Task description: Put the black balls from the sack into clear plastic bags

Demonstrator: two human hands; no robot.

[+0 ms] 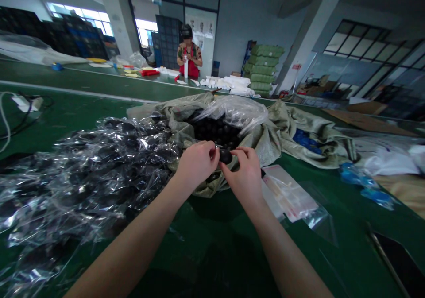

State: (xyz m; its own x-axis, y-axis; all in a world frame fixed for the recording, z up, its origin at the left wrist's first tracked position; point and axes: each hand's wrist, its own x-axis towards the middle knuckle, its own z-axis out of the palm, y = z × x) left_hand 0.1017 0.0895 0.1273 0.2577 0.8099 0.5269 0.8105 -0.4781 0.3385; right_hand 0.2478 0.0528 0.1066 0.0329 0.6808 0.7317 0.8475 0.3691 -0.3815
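Observation:
A black, rounded, ball-like piece (226, 156) is held up between my two hands, in front of an open sack. My right hand (245, 174) grips it from the right with thumb and fingers. My left hand (199, 163) is closed in a pinch at its left end, where a small shiny bit shows; the fingers partly hide what they hold. Many similar black pieces (217, 130) fill the woven sack (181, 125), which has a clear plastic liner (237, 112). To the left spreads a large heap of black pieces in clear bags (99, 174).
Flat clear bags (292, 194) lie right of the sack. A phone (395, 256) rests at the right edge. Another sack (318, 141) has blue items (307, 139). Cables and a white plug (28, 103) sit at left. Across the table stands a person (189, 54) near white items.

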